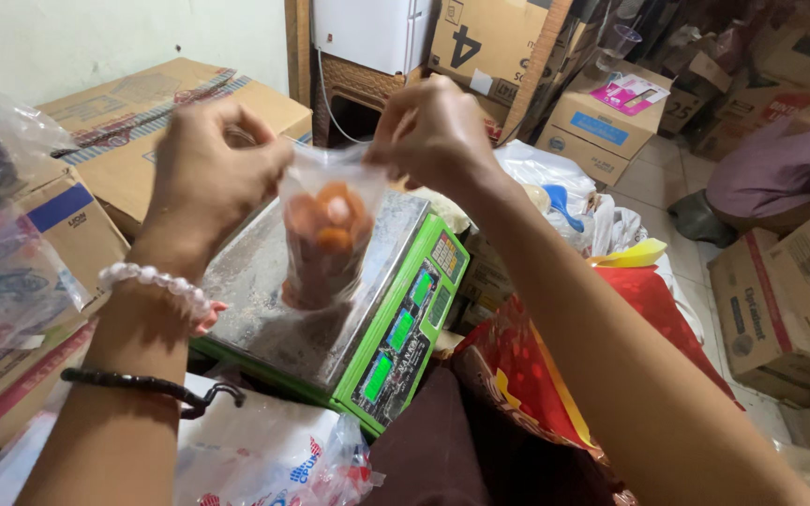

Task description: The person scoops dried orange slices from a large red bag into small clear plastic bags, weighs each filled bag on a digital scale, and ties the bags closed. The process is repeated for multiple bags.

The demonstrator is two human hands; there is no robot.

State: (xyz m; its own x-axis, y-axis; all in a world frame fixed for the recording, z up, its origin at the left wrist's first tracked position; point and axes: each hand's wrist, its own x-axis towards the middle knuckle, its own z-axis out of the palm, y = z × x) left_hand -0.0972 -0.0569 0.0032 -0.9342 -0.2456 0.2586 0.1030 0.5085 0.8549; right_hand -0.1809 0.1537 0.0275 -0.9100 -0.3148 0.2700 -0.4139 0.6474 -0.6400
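A small clear plastic bag (328, 234) filled with orange round snacks hangs over the steel pan of a green digital scale (396, 328). My left hand (206, 173) pinches the bag's top left corner. My right hand (433, 131) pinches the top right corner. The bag's bottom rests on or just above the pan; I cannot tell which. A white bead bracelet and a dark band circle my left wrist.
Cardboard boxes (157, 126) stand behind and left of the scale, more boxes (794, 300) at the right. A red patterned bag (555, 375) lies beside the scale. Plastic-wrapped packs (264, 459) sit in front. A white appliance (367, 33) stands at the back.
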